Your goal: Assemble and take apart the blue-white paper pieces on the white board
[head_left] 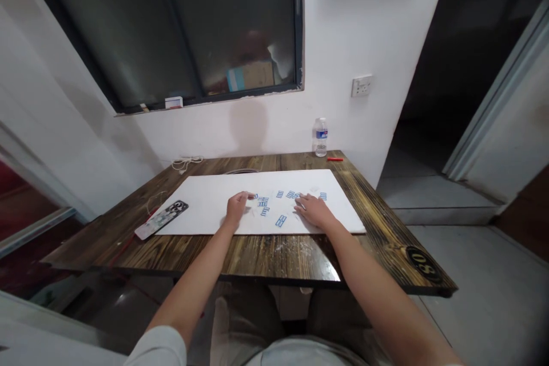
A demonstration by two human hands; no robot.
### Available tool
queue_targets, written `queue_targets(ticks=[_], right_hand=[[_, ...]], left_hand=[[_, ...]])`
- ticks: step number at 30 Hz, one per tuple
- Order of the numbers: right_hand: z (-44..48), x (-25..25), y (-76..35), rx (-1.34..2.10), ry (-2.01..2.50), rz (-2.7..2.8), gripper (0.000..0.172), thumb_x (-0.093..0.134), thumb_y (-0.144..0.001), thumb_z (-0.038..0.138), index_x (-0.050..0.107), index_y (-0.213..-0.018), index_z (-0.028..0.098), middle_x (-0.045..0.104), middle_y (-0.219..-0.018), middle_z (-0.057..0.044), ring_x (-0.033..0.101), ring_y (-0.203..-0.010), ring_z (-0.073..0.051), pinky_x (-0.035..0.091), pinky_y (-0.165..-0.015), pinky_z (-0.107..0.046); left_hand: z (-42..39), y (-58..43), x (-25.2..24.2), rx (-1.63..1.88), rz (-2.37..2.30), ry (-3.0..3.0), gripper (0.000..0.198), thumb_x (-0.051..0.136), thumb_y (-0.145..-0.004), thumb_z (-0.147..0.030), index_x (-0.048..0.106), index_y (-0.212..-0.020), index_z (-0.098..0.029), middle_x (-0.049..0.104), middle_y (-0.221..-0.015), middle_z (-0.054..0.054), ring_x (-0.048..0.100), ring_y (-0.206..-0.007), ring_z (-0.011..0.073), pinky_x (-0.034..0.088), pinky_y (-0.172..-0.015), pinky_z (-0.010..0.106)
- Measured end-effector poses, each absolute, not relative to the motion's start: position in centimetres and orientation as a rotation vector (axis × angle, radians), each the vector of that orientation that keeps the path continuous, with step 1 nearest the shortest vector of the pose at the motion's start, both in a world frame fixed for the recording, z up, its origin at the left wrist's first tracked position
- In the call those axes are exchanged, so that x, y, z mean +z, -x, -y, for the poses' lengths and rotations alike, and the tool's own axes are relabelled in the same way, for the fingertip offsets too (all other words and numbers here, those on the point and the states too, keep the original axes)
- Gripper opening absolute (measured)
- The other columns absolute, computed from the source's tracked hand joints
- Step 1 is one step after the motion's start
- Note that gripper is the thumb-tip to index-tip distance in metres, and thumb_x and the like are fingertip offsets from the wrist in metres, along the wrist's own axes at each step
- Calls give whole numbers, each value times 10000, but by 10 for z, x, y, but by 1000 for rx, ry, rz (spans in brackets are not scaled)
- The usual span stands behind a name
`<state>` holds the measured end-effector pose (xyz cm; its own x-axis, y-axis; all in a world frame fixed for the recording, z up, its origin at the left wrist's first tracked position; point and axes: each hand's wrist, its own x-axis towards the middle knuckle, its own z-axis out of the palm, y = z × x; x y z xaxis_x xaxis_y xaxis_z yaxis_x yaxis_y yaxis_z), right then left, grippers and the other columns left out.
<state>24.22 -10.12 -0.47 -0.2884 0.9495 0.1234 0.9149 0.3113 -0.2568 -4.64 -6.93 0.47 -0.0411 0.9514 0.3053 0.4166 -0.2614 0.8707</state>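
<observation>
Several small clear pieces with blue markings [263, 202] lie scattered on a white board [206, 206]. My left hand [235, 209] is at the left of them, its thumb and fingers closed together at the edge of a small blue-marked clear piece [256, 196]. My right hand [315, 211] rests palm down on the board with fingers spread, its fingertips touching or just beside a cluster of the pieces [291, 194]. One piece [281, 221] lies between the hands, nearer to me, and another [323, 197] is beyond my right hand. What the pieces are is too small to tell.
On the dark wooden table [274, 254], a phone [162, 219] overlaps the board's left edge. A white cable [187, 162] lies at the back left. A plastic bottle [320, 137] and a red pen-like item [335, 159] are at the back right, near the wall.
</observation>
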Motion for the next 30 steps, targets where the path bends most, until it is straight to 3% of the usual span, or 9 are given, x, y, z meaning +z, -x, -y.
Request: queue_targets(ticks=[3, 7, 12, 26, 30], right_hand=[[101, -5, -241, 190, 1712, 2321, 415, 381, -978, 415, 541, -1316, 233, 435, -1488, -96, 377, -1352, -293, 333, -1053, -509], [101, -6, -241, 210, 1729, 2323, 430, 381, -978, 416, 520, -1338, 225, 415, -1503, -95, 353, -1370, -293, 338, -1053, -481], [102, -8, -241, 204, 1719, 2310, 429, 403, -969, 426, 525, -1329, 225, 415, -1503, -95, 348, -1373, -291, 333, -1057, -477], [102, -11, -239, 196, 1735, 2314, 450, 409, -966, 442, 499, -1344, 214, 400, -1511, -99, 316, -1387, -295, 315, -1064, -500], [103, -10, -239, 215, 1752, 2320, 460, 392, -969, 442, 487, -1357, 217, 376, -1526, -97, 296, -1398, -302, 304, -1070, -520]], left_hand=[[62, 54, 0, 1298, -1639, -1851, 437, 401, -889, -436, 712, -1059, -181, 701, -1152, 90, 630, -1070, 234, 530, -874, 358], [62, 54, -3, 752, -1794, -2320, 410, 362, -942, -355, 668, -1197, -257, 619, -1317, 30, 449, -1319, 261, 340, -1094, 450], [74, 53, 3, 398, -2009, -2410, 470, 287, -978, -415, 548, -1343, -278, 499, -1447, 30, 376, -1371, 292, 320, -1073, 498], [81, 60, 16, 338, -2312, -2277, 465, 312, -964, -473, 585, -1299, -302, 454, -1478, 70, 366, -1354, 335, 316, -1046, 529], [81, 64, 17, 419, -2301, -2301, 438, 353, -958, -431, 578, -1309, -294, 442, -1485, 77, 370, -1352, 307, 325, -1051, 501]])
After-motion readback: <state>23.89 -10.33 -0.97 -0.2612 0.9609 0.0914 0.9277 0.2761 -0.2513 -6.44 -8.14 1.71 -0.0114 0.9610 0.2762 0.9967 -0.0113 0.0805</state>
